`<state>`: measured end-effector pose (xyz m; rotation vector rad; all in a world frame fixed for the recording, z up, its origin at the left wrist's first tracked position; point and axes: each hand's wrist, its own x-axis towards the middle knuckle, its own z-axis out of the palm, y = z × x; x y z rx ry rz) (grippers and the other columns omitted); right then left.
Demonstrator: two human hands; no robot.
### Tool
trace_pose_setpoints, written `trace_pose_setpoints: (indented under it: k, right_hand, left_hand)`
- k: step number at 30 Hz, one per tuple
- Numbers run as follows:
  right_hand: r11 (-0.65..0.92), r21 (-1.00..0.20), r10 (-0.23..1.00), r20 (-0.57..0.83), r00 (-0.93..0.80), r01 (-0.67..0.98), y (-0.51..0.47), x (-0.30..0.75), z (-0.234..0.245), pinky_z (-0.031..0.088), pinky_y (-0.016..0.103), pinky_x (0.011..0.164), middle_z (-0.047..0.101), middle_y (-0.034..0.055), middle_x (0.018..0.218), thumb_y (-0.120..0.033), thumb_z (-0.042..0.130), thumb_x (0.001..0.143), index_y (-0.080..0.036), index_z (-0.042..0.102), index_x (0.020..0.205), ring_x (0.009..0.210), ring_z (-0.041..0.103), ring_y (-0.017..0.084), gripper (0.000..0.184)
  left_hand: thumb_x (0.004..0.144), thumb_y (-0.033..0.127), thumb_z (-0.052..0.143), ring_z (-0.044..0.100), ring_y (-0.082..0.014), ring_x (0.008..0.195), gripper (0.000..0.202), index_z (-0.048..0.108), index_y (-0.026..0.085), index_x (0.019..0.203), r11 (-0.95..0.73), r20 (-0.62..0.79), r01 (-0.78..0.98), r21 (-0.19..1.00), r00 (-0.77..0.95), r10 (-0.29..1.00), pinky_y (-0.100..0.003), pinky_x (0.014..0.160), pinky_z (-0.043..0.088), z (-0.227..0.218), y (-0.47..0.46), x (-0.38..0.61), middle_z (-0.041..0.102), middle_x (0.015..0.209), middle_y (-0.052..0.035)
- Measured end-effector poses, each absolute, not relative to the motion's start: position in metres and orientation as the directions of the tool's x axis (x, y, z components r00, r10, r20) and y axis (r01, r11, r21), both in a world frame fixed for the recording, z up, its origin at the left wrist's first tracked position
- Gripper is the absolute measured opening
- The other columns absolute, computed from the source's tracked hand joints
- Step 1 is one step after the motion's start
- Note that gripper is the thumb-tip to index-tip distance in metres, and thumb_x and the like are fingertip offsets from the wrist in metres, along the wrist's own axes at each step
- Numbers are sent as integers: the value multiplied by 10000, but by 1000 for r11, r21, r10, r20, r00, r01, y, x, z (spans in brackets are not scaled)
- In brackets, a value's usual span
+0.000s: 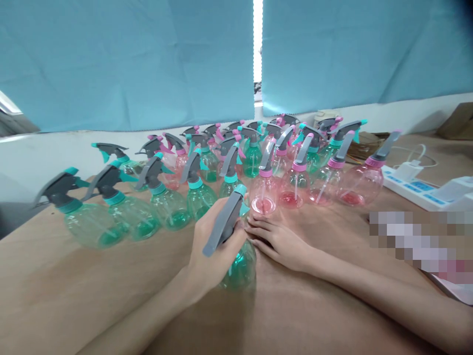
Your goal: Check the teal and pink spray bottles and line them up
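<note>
Bottles (172, 209) of see-through plastic, round-bellied and glossy, were ranked in rows on a smooth brown table (70, 296); the front row was tinted green at the left and pink at the right, and both tints were mixed behind. Matte grey trigger heads were mounted on turquoise or pink collars. Beyond them, blue cloth (125, 59) was hung in faint creases, parted by a bright slit (257, 49). The table was bounded at the left by a slanting edge; at the right, room was narrowed by a white power strip (402, 190). More room for moving was left at the near side, before the front row. The held bottle (240, 271) was placed at near centre, its neck wrapped by the left hand (210, 246), fingers and thumb closed around it below the grey lever (223, 226). Its body was tinted green, shinier and deeper low down, and its turquoise nozzle (240, 190) was pointed away. The right hand (286, 244) was laid palm down just beside it, fingers slightly spread; whether the bottle was touched by those fingertips could not be told.
</note>
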<state>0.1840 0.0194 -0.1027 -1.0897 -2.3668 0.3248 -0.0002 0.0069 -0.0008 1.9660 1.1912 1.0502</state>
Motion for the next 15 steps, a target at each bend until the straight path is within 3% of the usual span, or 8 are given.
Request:
trace_pose_setpoints:
  k: [7, 15]
  right_hand:
    - [665, -399, 747, 371, -551, 632, 20, 184, -105, 347, 492, 1084, 580, 101, 1313, -315, 397, 973, -196, 560, 1286, 1283, 454, 253, 372]
    - [663, -371, 748, 375, -548, 650, 20, 183, -106, 359, 482, 1079, 578, 114, 1315, -313, 407, 967, -170, 567, 1273, 1294, 442, 257, 374]
  left_hand:
    - [812, 252, 530, 531, -153, 682, 85, 542, 221, 889, -390, 307, 455, 800, 247, 919, -288, 641, 474, 3, 4, 2, 554, 771, 1]
    - [805, 298, 587, 552, -162, 673, 141, 544, 211, 908, -366, 278, 579, 728, 239, 930, -309, 649, 480, -9, -6, -9, 571, 738, 15]
